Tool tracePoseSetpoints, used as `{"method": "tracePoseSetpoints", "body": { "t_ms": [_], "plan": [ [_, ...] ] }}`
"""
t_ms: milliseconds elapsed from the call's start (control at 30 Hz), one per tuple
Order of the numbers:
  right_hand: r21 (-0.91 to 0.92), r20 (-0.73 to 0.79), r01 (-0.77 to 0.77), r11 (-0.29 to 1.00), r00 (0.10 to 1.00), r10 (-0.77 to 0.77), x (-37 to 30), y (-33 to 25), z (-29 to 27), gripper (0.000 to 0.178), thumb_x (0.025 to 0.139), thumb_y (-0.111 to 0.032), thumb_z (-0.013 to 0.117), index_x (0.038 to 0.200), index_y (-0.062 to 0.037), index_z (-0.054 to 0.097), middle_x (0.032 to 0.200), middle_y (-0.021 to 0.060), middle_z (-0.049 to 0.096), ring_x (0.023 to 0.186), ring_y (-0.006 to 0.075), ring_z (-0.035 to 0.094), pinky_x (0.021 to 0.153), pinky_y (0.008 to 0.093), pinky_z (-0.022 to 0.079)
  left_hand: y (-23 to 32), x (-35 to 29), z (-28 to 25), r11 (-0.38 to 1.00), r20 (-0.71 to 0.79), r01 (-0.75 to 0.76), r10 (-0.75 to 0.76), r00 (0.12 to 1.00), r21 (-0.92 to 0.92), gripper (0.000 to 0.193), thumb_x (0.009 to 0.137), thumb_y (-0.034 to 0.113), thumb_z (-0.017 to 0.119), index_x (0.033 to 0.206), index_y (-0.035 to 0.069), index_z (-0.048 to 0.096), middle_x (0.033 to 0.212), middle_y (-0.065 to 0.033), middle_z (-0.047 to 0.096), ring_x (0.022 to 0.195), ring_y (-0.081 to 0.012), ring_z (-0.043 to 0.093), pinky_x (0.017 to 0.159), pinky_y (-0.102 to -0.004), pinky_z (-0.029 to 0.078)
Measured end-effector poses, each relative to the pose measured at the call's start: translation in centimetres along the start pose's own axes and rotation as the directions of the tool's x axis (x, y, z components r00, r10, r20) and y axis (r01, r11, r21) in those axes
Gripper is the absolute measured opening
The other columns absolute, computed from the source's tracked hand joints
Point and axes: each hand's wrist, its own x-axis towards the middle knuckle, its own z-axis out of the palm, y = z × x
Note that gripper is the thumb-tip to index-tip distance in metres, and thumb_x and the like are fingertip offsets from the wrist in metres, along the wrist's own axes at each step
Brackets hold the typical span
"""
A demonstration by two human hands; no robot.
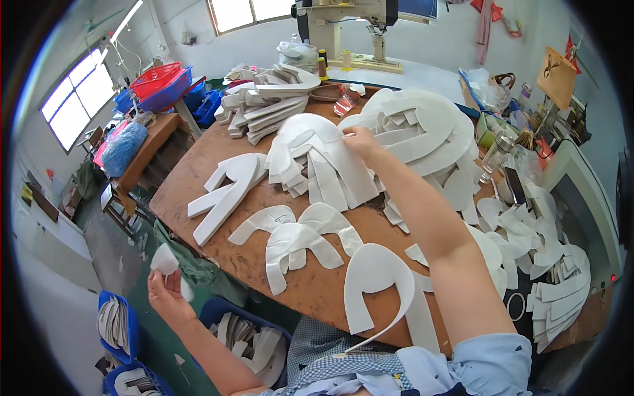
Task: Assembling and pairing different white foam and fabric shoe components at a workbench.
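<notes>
Out past the table's left edge, my left hand (169,296) is closed round a small white cut piece (165,260), whose full shape my fingers hide. My right hand (360,141) pinches the edge of a white horseshoe-shaped piece (309,129) on top of a fanned pile at mid-table. Nearer me lie several thin white U-shaped pieces (298,241), overlapping, one with pen marks. A larger curved piece (370,266) rests close to my body, with a thin strip curling off it. Left of the pile sit thick white V-shaped pieces (231,191).
Tall white stacks (277,99) and a broad pile (422,125) cover the far table. Behind stands a sewing machine (343,33). At right are loose scraps (522,228) and a monitor-like grey box (584,191). Blue bins (135,323) of cut pieces stand on the floor at left.
</notes>
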Motion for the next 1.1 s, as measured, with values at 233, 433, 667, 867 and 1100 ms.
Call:
{"method": "tracePoseSetpoints", "body": {
  "t_ms": [233,433,667,867,1100],
  "plan": [
    [0.174,0.615,-0.353,0.919,0.768,0.179,-13.4,-6.6,5.2,0.075,0.097,-0.057,0.053,0.137,0.006,0.046,0.123,0.022,0.061,0.106,0.0308,0.065,0.088,0.0415,0.055,-2.1,-7.3,8.2,0.957,0.259,-0.047,-0.03,0.965,0.287,0.01,0.097,0.007,0.057,0.098,-0.002,0.062,0.091,-0.0044,0.063,0.08,-0.0102,0.062,0.072,-0.0276,0.057],
    [0.25,0.719,-0.4,0.882,0.686,0.108,-22.6,-5.2,0.4,0.062,0.098,-0.049,0.059,0.13,0.003,0.053,0.113,0.0154,0.065,0.097,0.0188,0.064,0.079,0.0301,0.055,-5.0,-16.9,15.4,0.952,0.928,-0.206,-0.148,0.342,0.228,0.009,0.089,-0.002,0.064,0.099,-0.001,0.064,0.089,-0.0097,0.072,0.08,-0.0138,0.07,0.07,-0.0266,0.056],
    [0.401,0.179,-0.214,0.891,0.972,0.153,-28.1,-5.3,-10.3,0.032,0.094,-0.009,0.062,0.125,-0.002,0.059,0.102,0.0054,0.069,0.081,0.0118,0.068,0.066,0.0259,0.058,-8.6,-23.5,14.6,0.872,0.993,-0.487,0.004,0.119,0.055,0.057,0.088,0.012,0.07,0.138,-0.001,0.047,0.145,-0.0204,0.048,0.133,-0.0411,0.047,0.111,-0.0499,0.037],
    [0.447,-0.113,-0.034,0.894,0.989,0.094,-29.6,-5.8,-13.7,0.022,0.093,-0.011,0.066,0.112,-0.002,0.06,0.088,0.005,0.071,0.071,0.011,0.068,0.062,0.0251,0.054,-13.8,-27.8,17.7,0.644,0.961,-0.757,-0.262,-0.087,0.107,0.102,0.083,0.063,0.064,0.153,-0.002,0.027,0.161,-0.024,0.02,0.144,-0.049,0.024,0.114,-0.0677,-0.001],
    [0.328,-0.046,0.005,0.945,0.999,0.01,-31.7,-5.0,-12.7,0.021,0.092,-0.008,0.067,0.11,-0.001,0.06,0.089,0.0046,0.071,0.073,0.008,0.066,0.063,0.0232,0.053,-13.9,-29.8,17.2,0.587,0.977,-0.804,-0.211,-0.039,0.095,0.097,0.088,0.057,0.063,0.153,-0.003,0.024,0.158,-0.0257,0.025,0.146,-0.0459,0.023,0.115,-0.0664,0.002]
  ]
}}
